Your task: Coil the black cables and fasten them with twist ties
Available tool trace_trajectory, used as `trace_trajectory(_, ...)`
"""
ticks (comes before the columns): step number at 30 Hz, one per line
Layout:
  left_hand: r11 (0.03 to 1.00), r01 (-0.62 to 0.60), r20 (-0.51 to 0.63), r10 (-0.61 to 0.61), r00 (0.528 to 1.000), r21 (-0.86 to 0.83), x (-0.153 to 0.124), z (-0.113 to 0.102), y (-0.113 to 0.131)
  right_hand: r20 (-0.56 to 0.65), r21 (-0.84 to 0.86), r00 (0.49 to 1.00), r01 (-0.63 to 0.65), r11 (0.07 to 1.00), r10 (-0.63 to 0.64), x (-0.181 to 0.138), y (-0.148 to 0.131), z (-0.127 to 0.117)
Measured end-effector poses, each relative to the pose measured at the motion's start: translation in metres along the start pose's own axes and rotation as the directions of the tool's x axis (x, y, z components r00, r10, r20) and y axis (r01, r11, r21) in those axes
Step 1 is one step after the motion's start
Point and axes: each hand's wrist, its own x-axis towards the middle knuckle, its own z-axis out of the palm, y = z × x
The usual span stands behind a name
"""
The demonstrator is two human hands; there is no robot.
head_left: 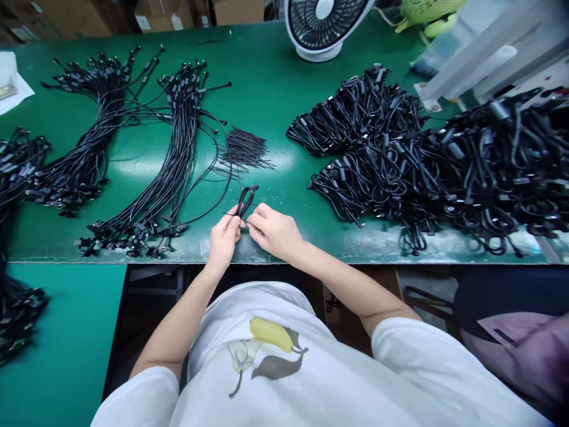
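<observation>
Near the table's front edge, my left hand grips a black cable folded into a small coil. My right hand is closed beside it, thumb and finger pinched at the coil's lower right, where a thin dark tie seems to stick out. What exactly lies in that pinch is too small to make out. Just beyond the hands lies a heap of short black twist ties. Left of them stretches a bundle of straight black cables with plugs at both ends.
Another cable bundle lies further left. Coiled cables are piled across the right side of the green table. A white and black fan stands at the back. Cardboard boxes are behind the table.
</observation>
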Motion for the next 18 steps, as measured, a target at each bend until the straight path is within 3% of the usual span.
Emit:
trace_trajectory(2,0.957,-0.135,0.043,0.128,0.991,0.256,0.0,-0.006,-0.003,-0.045,-0.198,0.959,0.265,0.944,-0.279,0.005,-0.001,0.001)
trace_trajectory(5,0.872,-0.195,0.146,0.144,0.979,0.449,0.002,-0.015,-0.002,0.047,-0.312,0.816,0.559,0.768,-0.576,0.016,0.004,-0.001)
trace_trajectory(10,0.969,0.108,0.2,-0.153,0.968,0.221,0.002,-0.024,0.005,0.296,-0.281,0.7,0.714,0.641,-0.65,0.027,0.003,-0.012)
trace_trajectory(13,0.95,0.294,0.242,-0.31,0.919,0.103,0.0,-0.026,0.007,0.392,-0.314,0.617,0.787,0.532,-0.682,0.028,-0.005,-0.021)
trace_trajectory(16,0.92,0.387,0.223,-0.391,0.893,0.064,-0.002,-0.029,0.007,0.462,-0.358,0.541,0.839,0.411,-0.702,0.03,-0.015,-0.029)
trace_trajectory(18,0.903,0.424,0.232,-0.428,0.874,0.067,-0.003,-0.031,0.006,0.548,-0.375,0.52,0.853,0.363,-0.655,0.033,-0.019,-0.032)
